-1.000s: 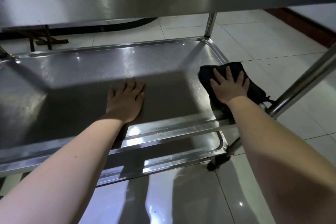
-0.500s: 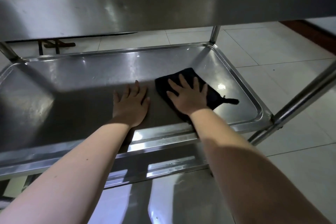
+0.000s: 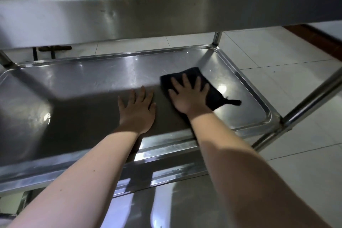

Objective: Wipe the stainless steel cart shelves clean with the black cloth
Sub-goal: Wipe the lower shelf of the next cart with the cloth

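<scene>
As we look in under the top shelf (image 3: pixel 129 16), both our hands are down flat on the middle shelf (image 3: pixel 74 87), which is basically a shallow steel tray with a raised rim. Our right hand (image 3: pixel 188 96) is palm-down on the black cloth (image 3: pixel 213 98), fingers straight and fanned out, pressing it onto the metal rather than grabbing it, so nothing is pinched or curled round the fabric. The cloth sits on the right half of that shelf, roughly midway between the front and back rims and clear of the right-hand rim, with a little loop (image 3: pixel 234 101) sticking out of its right corner. Our left hand (image 3: pixel 137 111) is just beside it on bare steel, also flat with the fingers spread a bit, not touching the cloth as far as we can tell. The near half of the shelf is in shadow and the far half picks up bright glare. Below the front rim we can see the edge of the bottom shelf (image 3: pixel 175 169), a slanted cart leg (image 3: pixel 312 98) on the right, and pale floor tiles (image 3: pixel 277 55) beyond.
</scene>
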The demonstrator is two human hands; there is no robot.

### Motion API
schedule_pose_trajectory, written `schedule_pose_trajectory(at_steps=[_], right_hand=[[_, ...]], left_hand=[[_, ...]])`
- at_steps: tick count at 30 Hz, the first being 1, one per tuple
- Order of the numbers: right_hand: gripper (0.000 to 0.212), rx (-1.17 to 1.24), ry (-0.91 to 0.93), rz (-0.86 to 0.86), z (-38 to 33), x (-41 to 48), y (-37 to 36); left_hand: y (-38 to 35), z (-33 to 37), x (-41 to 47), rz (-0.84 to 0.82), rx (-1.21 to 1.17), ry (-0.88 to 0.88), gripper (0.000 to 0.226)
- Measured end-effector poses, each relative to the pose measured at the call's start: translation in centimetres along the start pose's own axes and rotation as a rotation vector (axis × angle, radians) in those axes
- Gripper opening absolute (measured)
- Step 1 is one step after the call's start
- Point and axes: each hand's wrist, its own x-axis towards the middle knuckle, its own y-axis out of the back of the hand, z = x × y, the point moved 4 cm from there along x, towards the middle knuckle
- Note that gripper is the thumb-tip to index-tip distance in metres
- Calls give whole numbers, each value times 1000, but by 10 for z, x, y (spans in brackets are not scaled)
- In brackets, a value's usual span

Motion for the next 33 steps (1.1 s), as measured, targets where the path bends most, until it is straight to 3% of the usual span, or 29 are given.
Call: schedule_pose_trajectory(at_steps=[2,5,7,11,14,18,22,24,27,31,33], right_hand=[[56,-2,80,-21,-35,-15,-12],[55,13,85,-18,-26,-24,-11],[55,3,29,-7,14,-25,-3],[54,-39,-275,-60,142,-38,20],[55,-126,-367,-99,182,-57,27],[56,-94,-356,-94,120,-70,10],[56,-70,-131,-91,9,-87,-19],[55,-57,-71,-102,-6,-89,-23],[56,-35,-112,-98,40,-79,-9],[58,-40,-368,-138,144,-72,22],[58,-57,-414,-142,162,-74,26]], left_hand=[[0,-2,1,1,-7,7,57],[0,-4,1,0,-31,-2,57],[1,-4,1,-8,-37,-9,56],[1,-1,1,-7,-21,-8,54],[1,3,0,-2,-8,-10,54],[2,6,-2,-14,-10,-16,55],[4,2,-2,-25,-27,-17,55],[4,0,-3,-31,-48,-12,54],[4,1,-3,-14,-53,-19,54],[4,5,-1,-1,-58,-11,54],[3,7,-2,-8,-50,-20,53]])
